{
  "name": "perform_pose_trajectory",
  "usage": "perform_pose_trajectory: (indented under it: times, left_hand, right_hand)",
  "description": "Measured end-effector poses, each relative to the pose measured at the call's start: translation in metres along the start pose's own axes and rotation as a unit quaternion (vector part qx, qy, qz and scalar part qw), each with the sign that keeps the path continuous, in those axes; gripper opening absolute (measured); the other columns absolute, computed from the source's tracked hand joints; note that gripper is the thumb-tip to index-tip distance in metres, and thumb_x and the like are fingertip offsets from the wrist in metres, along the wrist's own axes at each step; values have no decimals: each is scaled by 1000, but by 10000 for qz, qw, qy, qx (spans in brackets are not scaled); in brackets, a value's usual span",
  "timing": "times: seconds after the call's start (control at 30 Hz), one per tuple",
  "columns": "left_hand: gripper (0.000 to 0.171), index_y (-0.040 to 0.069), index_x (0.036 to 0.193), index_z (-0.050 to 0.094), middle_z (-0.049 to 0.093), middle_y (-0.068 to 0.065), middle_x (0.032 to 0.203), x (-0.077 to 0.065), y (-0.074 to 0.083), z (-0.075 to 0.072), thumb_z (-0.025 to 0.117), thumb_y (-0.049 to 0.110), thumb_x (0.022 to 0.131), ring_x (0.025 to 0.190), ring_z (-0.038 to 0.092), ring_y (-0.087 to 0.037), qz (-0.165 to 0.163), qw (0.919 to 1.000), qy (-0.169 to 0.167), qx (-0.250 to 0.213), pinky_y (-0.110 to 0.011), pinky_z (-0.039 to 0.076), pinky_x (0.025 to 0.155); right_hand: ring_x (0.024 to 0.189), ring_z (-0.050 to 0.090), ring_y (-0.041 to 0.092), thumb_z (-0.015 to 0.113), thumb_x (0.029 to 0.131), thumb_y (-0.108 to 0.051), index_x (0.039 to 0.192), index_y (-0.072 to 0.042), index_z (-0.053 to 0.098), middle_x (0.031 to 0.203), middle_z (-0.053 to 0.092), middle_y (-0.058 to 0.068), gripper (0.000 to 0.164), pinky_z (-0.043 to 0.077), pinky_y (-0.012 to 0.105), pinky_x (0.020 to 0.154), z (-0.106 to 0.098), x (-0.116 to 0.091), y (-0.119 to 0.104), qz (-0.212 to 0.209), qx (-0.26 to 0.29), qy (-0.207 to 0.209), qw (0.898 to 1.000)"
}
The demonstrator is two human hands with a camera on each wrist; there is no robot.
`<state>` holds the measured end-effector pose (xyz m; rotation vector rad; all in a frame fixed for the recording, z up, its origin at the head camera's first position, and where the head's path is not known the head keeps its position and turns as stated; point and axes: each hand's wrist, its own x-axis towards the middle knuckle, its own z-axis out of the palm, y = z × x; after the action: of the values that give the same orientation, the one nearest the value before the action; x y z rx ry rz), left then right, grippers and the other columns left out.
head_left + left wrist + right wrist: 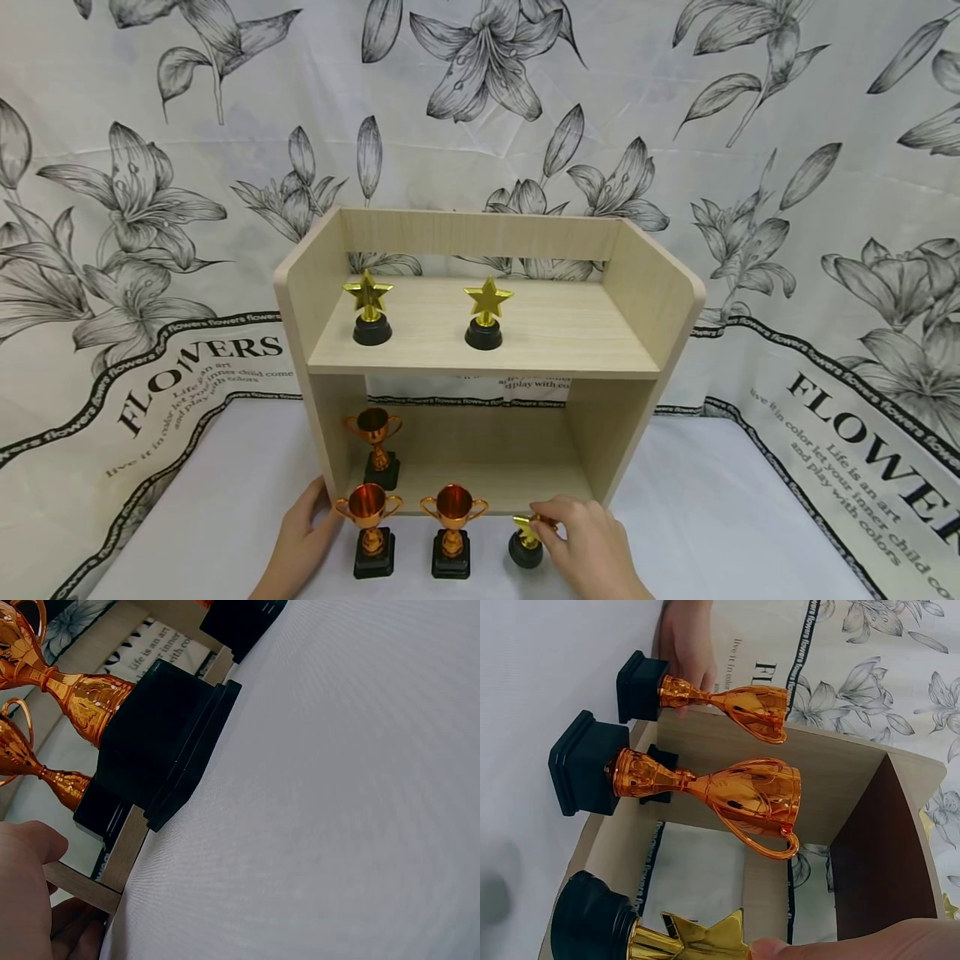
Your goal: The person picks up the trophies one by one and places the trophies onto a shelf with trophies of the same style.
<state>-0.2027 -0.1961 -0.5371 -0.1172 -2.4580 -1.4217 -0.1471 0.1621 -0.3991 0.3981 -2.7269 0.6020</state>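
My right hand [588, 542] pinches the gold star of a star trophy [525, 552] with a round black base, in front of the shelf's lower right. In the right wrist view the thumb presses on a point of the star. My left hand [298, 537] grips the lower left side panel of the wooden shelf [570, 333], its thumb and fingers on either side of the board [82, 886]. Just right of that hand, one orange-gold cup trophy [373, 552] stands upright on the table, and another cup trophy [452, 552] is in the middle.
A third cup trophy [381, 471] stands inside the lower compartment at the left. On the upper board are two star trophies, one left [372, 330] and one near the middle [483, 333]. A flower-printed cloth [495, 167] hangs behind; white cloth [735, 517] covers the table.
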Motion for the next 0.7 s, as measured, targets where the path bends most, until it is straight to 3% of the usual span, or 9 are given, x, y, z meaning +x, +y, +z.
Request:
perform_pose_trajectory:
  times: [0.4, 0.7]
  left_hand:
    - [51, 4, 136, 45, 57, -17, 126, 0, -2, 1, 63, 20, 91, 113, 57, -30, -20, 10000, 62, 33, -50, 42, 96]
    - [51, 4, 135, 45, 58, -15, 125, 1, -2, 1, 64, 21, 91, 111, 58, -27, 51, 9998, 119, 123, -46, 44, 94]
  right_hand:
    - [69, 62, 3, 79, 72, -17, 86, -23, 76, 83, 69, -14, 16, 45, 24, 54, -2, 0, -1, -269, 19, 530, 9982]
    - [72, 62, 4, 79, 71, -14, 86, -19, 76, 83, 69, -13, 16, 48, 24, 58, -3, 0, -2, -366, 62, 568, 9977]
